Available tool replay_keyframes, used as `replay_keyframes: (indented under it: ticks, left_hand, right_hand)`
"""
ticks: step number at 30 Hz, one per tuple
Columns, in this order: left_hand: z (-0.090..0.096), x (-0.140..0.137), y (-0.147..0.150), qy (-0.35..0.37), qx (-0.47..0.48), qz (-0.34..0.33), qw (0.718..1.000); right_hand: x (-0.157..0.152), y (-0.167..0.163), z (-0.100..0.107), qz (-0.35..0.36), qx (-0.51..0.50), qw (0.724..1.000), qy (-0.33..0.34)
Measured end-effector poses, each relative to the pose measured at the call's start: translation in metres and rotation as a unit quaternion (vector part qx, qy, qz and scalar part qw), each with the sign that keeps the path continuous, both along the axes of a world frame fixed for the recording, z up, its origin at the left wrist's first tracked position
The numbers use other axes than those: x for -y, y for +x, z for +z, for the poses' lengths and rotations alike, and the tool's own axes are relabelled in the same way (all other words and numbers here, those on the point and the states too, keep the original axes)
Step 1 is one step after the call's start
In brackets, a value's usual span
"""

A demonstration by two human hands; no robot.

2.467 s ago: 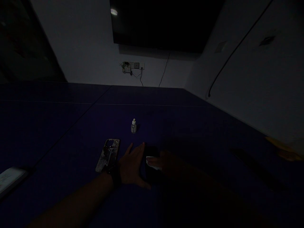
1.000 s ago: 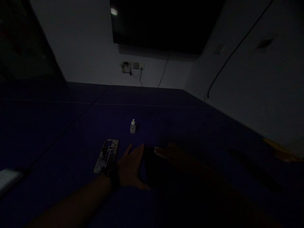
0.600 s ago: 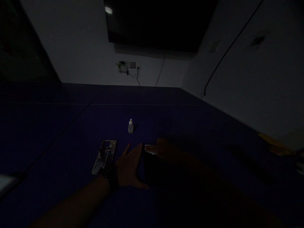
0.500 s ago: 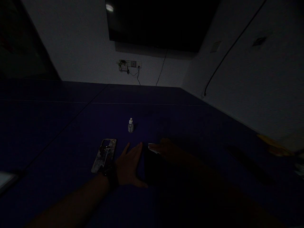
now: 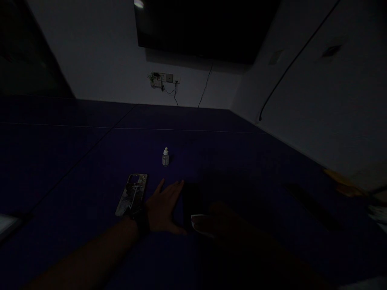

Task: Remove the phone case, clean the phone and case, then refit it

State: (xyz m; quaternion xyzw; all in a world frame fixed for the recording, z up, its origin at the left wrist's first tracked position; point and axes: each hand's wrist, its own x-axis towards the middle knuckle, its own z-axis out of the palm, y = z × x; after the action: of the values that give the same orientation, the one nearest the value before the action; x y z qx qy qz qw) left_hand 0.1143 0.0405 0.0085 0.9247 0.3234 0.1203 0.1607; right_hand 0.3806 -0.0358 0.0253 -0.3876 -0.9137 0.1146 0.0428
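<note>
My left hand (image 5: 163, 207) lies flat with its fingers spread, touching the left edge of a dark flat object (image 5: 191, 197); its kind is lost in the gloom. A dark band circles the left wrist. Over that object, my right hand (image 5: 222, 223) presses a white cloth or tissue (image 5: 201, 229) under its fingers. Just left of my left hand is a phone case (image 5: 133, 193) with a patterned back and a camera cutout. Beyond the fingers stands a small clear dropper bottle (image 5: 165, 160) with a white top.
The purple-blue tabletop (image 5: 193, 141) runs back to a wall with sockets and cables (image 5: 165, 80) under a large dark screen (image 5: 205, 28). A long dark strip (image 5: 311, 205) and a yellowish item (image 5: 341, 181) lie to the right. A pale object (image 5: 9, 225) sits far left.
My right hand has drawn the white cloth or tissue back toward me over the dark object. My left hand has stayed in place.
</note>
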Motion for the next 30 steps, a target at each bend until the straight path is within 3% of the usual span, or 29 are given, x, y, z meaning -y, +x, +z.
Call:
replay_keyframes:
  ticks: [7, 12, 19, 24, 27, 30]
  left_hand:
    - [-0.003, -0.001, -0.002, 0.03, 0.017, 0.012, 0.999]
    - [-0.003, -0.002, -0.003, 0.042, 0.022, -0.022, 0.999]
    - [0.004, 0.008, -0.006, 0.045, 0.018, 0.041, 0.998]
    - [0.007, 0.014, -0.007, 0.047, 0.013, 0.031, 0.998]
    - [0.01, 0.018, -0.005, 0.049, 0.0, 0.044, 0.998]
    - [0.011, 0.023, -0.004, 0.059, -0.027, 0.082, 0.994]
  right_hand:
    - [0.014, 0.018, -0.001, -0.049, -0.016, 0.999, 0.004]
    - [0.016, 0.024, 0.0, -0.07, -0.02, 0.997, 0.023]
    - [0.006, 0.037, -0.019, -0.12, 0.005, 0.989, 0.082]
    - [-0.015, 0.025, -0.019, -0.08, 0.008, 0.993, 0.091]
    - [-0.019, 0.018, -0.014, -0.079, -0.028, 0.992, 0.095]
    - [-0.009, 0.019, -0.017, -0.126, -0.083, 0.982, 0.113]
